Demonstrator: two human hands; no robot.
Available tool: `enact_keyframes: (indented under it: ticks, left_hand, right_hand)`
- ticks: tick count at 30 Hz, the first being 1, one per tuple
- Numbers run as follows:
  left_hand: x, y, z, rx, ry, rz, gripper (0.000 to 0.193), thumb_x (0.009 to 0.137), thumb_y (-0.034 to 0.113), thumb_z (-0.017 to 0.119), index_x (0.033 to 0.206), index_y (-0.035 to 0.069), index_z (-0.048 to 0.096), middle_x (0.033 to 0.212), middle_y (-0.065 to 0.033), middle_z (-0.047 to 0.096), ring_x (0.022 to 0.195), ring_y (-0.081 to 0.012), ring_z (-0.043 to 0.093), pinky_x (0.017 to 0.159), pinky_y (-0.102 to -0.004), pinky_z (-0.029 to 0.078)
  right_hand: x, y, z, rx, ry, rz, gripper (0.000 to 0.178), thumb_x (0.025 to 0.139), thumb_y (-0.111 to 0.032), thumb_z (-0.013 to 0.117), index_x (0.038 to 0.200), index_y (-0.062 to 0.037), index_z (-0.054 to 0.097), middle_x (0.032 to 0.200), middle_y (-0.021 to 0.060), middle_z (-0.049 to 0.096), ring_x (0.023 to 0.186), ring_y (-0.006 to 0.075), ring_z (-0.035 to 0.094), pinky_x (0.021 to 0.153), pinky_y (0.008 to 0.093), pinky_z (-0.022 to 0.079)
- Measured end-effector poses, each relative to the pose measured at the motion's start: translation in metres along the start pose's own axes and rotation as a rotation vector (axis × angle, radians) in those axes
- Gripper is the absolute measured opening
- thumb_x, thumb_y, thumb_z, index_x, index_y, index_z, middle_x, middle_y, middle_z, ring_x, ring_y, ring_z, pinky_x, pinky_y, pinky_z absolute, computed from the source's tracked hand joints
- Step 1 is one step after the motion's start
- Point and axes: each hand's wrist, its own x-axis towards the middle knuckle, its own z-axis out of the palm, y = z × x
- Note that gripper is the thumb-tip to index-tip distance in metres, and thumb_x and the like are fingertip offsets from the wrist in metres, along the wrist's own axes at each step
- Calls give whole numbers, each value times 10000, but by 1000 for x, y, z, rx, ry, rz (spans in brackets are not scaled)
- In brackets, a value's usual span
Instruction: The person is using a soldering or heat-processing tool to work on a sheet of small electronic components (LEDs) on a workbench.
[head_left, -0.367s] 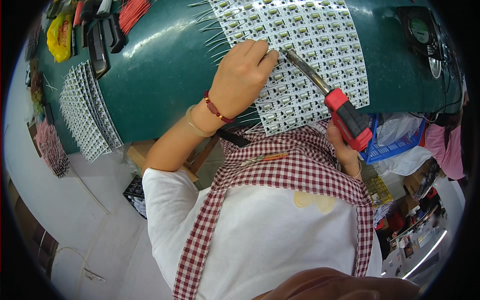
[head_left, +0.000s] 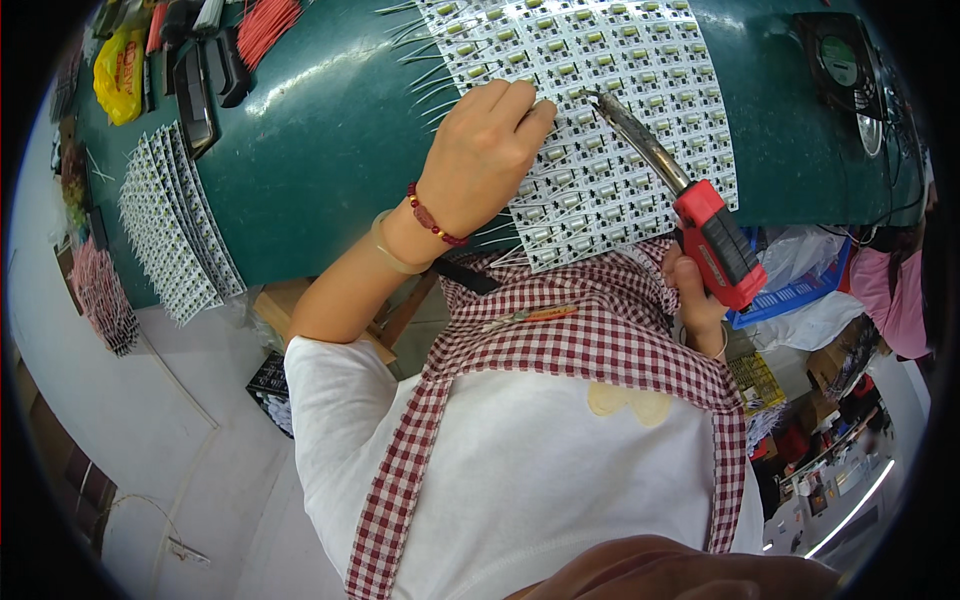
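Observation:
A large sheet of small white circuit boards (head_left: 640, 150) lies on the green table, with thin pale wires (head_left: 425, 85) sticking out along its left side. My left hand (head_left: 490, 140) rests over the sheet's left part, fingers pinched together; what they hold is hidden. In my right hand (head_left: 697, 305) is a soldering iron with a red and black handle (head_left: 718, 245). Its metal tip slants up to the left over the boards, a little right of my left fingertips and apart from them.
Stacked circuit board sheets (head_left: 175, 220) lie at the table's left edge, near bundled pink wires (head_left: 103, 295). Farther back are a yellow bag (head_left: 120, 75), black trays (head_left: 195, 95) and red wires (head_left: 266, 30). A black fan-like device (head_left: 840, 62) stands far right, above a blue basket (head_left: 800, 290).
The soldering iron has moved right, its tip drawing away from my left fingertips. My right hand has shifted slightly right with it. My left hand and the sheet stay put.

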Motion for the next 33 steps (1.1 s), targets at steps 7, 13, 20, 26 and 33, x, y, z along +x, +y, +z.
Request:
enact_keyframes:
  ticks: [7,13,20,26,33]
  left_hand:
    - [-2,-2,2,-39,3,-21,269,657,-52,623,903,44,671,727,-64,492,657,-220,521,581,-322,456]
    - [-5,-2,2,-99,10,-78,317,651,-85,630,917,82,678,740,-51,526,648,-215,542,563,-316,462]
    - [-4,-1,4,-108,4,-19,302,653,-75,624,919,61,671,732,-59,517,654,-217,541,564,-322,459]
    - [-3,-1,3,-78,-5,6,299,632,-69,609,901,50,661,724,-63,502,662,-218,533,572,-323,455]
    - [-3,-5,5,-85,-25,5,295,641,-63,613,904,63,656,730,-55,494,669,-213,527,578,-318,452]
  right_hand:
    - [2,-6,3,0,-78,-31,156,913,-109,538,970,34,563,720,78,569,573,114,500,525,256,409]
    - [-5,-1,2,44,21,51,147,845,-98,675,946,7,659,806,58,652,703,126,609,627,273,479]
    - [-5,-1,1,46,-21,62,177,816,-131,698,920,5,654,800,66,639,685,133,603,621,276,478]
    - [-5,2,1,6,-17,52,164,810,-131,698,905,-6,651,786,64,609,662,152,582,596,288,463]
    - [-5,-4,1,-42,-33,55,175,798,-117,698,920,-3,648,792,81,601,660,178,587,598,296,464]
